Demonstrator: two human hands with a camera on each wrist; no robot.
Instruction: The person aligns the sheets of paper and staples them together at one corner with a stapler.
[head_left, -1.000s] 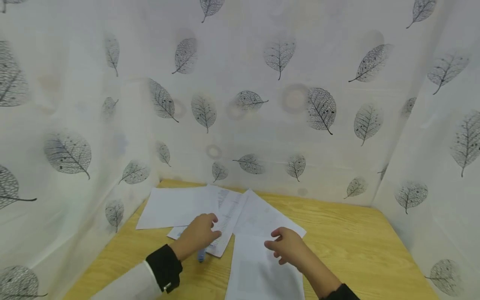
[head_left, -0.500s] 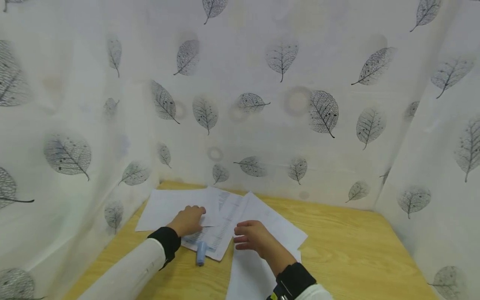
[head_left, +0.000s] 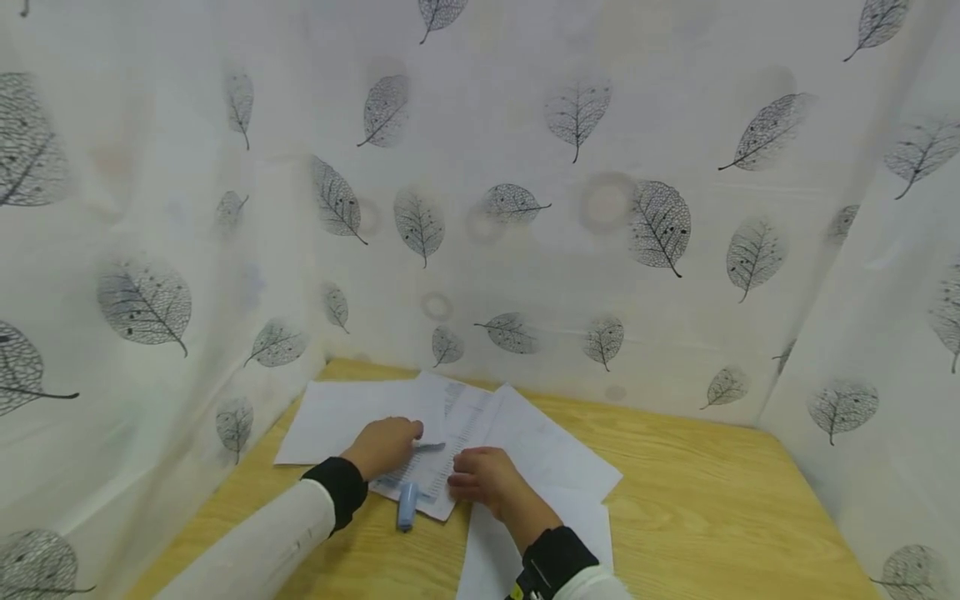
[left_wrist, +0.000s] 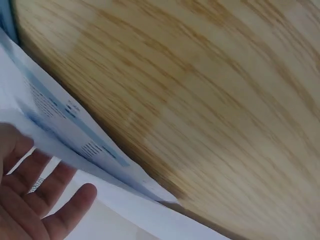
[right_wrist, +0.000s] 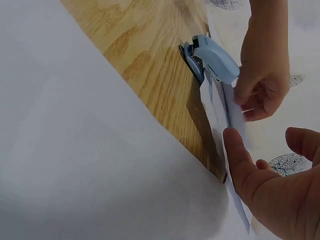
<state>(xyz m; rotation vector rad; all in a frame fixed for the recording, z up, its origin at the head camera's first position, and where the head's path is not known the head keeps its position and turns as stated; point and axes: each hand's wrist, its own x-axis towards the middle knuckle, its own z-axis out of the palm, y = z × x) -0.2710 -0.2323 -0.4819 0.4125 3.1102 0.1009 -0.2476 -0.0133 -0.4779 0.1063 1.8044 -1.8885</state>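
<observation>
My left hand (head_left: pixel 385 447) pinches the near edge of a blank white sheet (head_left: pixel 352 406), which bends up slightly there. In the left wrist view, the fingers of the left hand (left_wrist: pixel 45 195) lie along the lifted paper edge. Beneath are printed sheets (head_left: pixel 450 442) with a blue band. My right hand (head_left: pixel 487 482), fingers slightly bent, rests at the right side of the printed sheets; the right wrist view shows a fingertip at their edge. A small light-blue stapler (head_left: pixel 407 506) sits at the near edge of the printed sheets, between the hands, untouched.
Two more white sheets, a tilted one (head_left: pixel 551 446) and a nearer one (head_left: pixel 577 525), lie to the right. Everything rests on a wood-grain table (head_left: pixel 705 492). Leaf-patterned white curtains (head_left: pixel 495 275) enclose the back and sides.
My left hand has moved left and down onto the blank sheet and taken its edge. My right hand has moved left, from over the blank sheets to the printed sheets. The stapler has come into view.
</observation>
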